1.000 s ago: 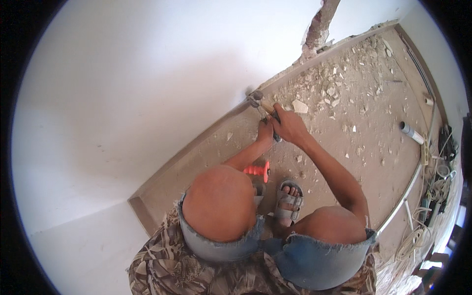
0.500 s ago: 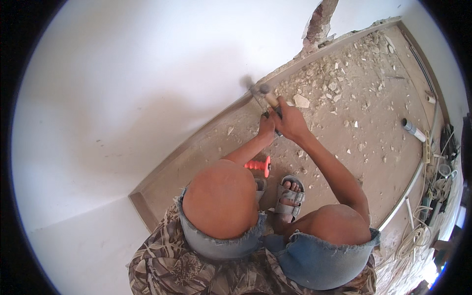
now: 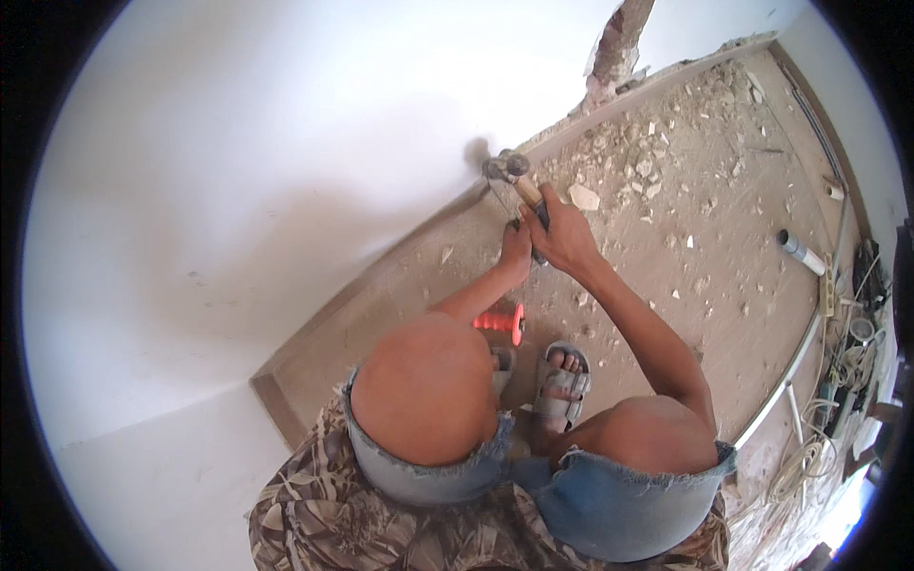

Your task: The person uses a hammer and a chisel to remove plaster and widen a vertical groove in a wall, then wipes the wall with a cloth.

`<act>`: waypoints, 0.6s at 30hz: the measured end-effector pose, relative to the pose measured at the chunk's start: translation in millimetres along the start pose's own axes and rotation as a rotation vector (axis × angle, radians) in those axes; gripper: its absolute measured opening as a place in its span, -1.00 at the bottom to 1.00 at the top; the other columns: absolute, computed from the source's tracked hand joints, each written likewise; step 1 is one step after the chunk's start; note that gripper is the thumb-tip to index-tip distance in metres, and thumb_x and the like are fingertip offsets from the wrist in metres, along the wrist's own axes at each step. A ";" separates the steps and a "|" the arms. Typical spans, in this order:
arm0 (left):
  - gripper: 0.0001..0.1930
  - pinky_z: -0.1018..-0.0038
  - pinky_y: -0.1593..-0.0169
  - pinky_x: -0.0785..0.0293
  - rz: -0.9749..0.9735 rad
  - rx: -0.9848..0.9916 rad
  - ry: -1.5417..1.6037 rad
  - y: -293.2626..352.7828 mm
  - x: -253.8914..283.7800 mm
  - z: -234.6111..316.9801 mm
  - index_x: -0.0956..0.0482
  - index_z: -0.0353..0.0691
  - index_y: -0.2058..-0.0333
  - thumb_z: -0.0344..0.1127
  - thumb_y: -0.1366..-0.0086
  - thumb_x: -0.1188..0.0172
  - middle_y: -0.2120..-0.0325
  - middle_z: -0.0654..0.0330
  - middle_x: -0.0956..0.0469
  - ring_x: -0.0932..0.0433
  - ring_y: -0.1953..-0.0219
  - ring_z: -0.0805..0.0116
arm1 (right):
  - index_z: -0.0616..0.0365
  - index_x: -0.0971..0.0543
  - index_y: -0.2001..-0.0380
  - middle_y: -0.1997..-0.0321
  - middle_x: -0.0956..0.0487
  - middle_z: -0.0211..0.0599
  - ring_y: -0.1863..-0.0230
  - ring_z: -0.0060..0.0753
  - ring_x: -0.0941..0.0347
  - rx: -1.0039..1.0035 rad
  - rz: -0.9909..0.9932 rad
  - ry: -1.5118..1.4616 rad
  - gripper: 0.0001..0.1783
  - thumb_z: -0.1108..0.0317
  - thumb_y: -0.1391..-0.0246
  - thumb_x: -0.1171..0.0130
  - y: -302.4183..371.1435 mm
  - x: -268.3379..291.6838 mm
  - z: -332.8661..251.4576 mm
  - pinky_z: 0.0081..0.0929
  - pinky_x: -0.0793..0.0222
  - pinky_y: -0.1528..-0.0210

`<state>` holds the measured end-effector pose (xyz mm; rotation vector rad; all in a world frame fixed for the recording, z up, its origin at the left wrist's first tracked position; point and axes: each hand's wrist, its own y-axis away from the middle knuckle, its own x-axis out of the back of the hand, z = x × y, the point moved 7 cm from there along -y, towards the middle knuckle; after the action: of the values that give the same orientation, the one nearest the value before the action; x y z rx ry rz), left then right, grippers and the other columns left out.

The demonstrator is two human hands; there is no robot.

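I squat on a dusty floor facing a white wall [image 3: 286, 190]. My right hand [image 3: 568, 238] grips the wooden handle of a hammer [image 3: 509, 171], whose metal head is up by the skirting board [image 3: 400, 257] at the wall's foot. My left hand [image 3: 517, 253] sits just left of it, closed around a thin dark tool [image 3: 517, 226] that is too small to make out. An orange-handled chisel [image 3: 502, 323] lies on the floor in front of my sandalled feet [image 3: 562, 376].
Plaster rubble [image 3: 647, 162] litters the floor to the right, below a broken vertical groove in the wall [image 3: 614, 48]. A white tube [image 3: 802, 253], a pipe [image 3: 795, 366] and tangled cables [image 3: 838, 419] lie along the right wall.
The hammer head has risen a little toward the wall. Both hands stay in nearly the same spot by the skirting board.
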<state>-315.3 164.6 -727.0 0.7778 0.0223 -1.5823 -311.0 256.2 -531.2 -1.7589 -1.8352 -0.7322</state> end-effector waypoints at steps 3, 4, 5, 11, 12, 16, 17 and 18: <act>-0.68 0.38 0.31 -0.49 -0.007 0.094 0.043 1.4 -15.7 -10.3 -0.47 -0.29 0.17 -0.13 -0.51 0.10 0.31 0.19 -0.54 -0.54 0.32 0.44 | 0.19 -0.33 0.11 0.46 -0.56 0.22 0.36 0.32 -0.52 0.072 -0.104 0.169 -0.60 0.10 -0.18 -0.06 -4.5 -12.9 27.7 0.14 -0.40 0.30; -0.68 0.38 0.30 -0.49 -0.006 0.107 0.038 1.8 -19.4 -9.9 -0.47 -0.29 0.17 -0.14 -0.51 0.11 0.31 0.19 -0.54 -0.54 0.31 0.44 | 0.19 -0.33 0.11 0.46 -0.56 0.21 0.36 0.32 -0.52 0.055 -0.109 0.172 -0.60 0.10 -0.18 -0.06 -5.7 -11.4 31.1 0.14 -0.40 0.30; -0.69 0.37 0.29 -0.49 -0.005 0.120 0.032 3.5 -23.2 -10.9 -0.46 -0.30 0.16 -0.15 -0.51 0.11 0.30 0.19 -0.54 -0.54 0.31 0.43 | 0.19 -0.33 0.11 0.47 -0.56 0.20 0.36 0.32 -0.52 0.036 -0.114 0.175 -0.60 0.10 -0.17 -0.07 -6.6 -9.7 35.0 0.14 -0.39 0.30; -0.74 0.37 0.36 -0.47 0.048 0.091 0.029 -0.8 -7.4 -11.5 -0.44 -0.25 0.17 -0.18 -0.51 0.11 0.34 0.22 -0.53 -0.54 0.37 0.40 | 0.24 -0.35 0.04 0.48 -0.54 0.25 0.35 0.35 -0.51 0.053 -0.114 0.121 -0.56 0.10 -0.21 -0.06 2.8 -20.1 31.7 0.12 -0.36 0.31; -0.75 0.37 0.38 -0.46 0.086 0.122 0.069 0.7 -12.3 -11.1 -0.44 -0.24 0.19 -0.18 -0.50 0.11 0.36 0.23 -0.53 -0.53 0.40 0.40 | 0.25 -0.35 0.03 0.48 -0.53 0.26 0.36 0.35 -0.50 0.043 -0.145 0.163 -0.55 0.10 -0.20 -0.06 1.4 -19.7 37.1 0.12 -0.35 0.32; -0.76 0.37 0.42 -0.44 0.024 0.201 0.106 5.5 -11.2 -3.4 -0.40 -0.18 0.29 -0.16 -0.50 0.09 0.49 0.27 -0.43 -0.45 0.51 0.41 | 0.30 -0.38 0.06 0.54 -0.51 0.17 0.48 0.23 -0.48 0.026 0.006 -0.036 -0.54 0.10 -0.20 -0.11 11.5 1.8 37.8 -0.03 -0.36 0.41; -0.75 0.37 0.43 -0.44 -0.004 0.217 0.121 2.9 -7.6 1.2 -0.39 -0.17 0.32 -0.15 -0.49 0.08 0.52 0.28 -0.41 -0.42 0.53 0.42 | 0.30 -0.39 0.07 0.57 -0.51 0.09 0.53 0.11 -0.48 0.019 0.051 -0.097 -0.54 0.10 -0.21 -0.12 12.1 8.3 32.4 -0.11 -0.37 0.45; -0.75 0.37 0.44 -0.44 -0.032 0.233 0.136 1.7 -4.3 5.2 -0.37 -0.15 0.34 -0.14 -0.49 0.08 0.55 0.30 -0.38 -0.40 0.55 0.42 | 0.30 -0.39 0.09 0.61 -0.50 0.01 0.59 0.00 -0.47 0.012 0.097 -0.157 -0.55 0.10 -0.21 -0.13 13.5 13.4 28.8 -0.18 -0.37 0.50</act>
<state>-316.3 165.7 -720.3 1.0704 -0.0518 -1.5777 -297.7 286.0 -542.8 -1.9305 -1.8348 -0.5584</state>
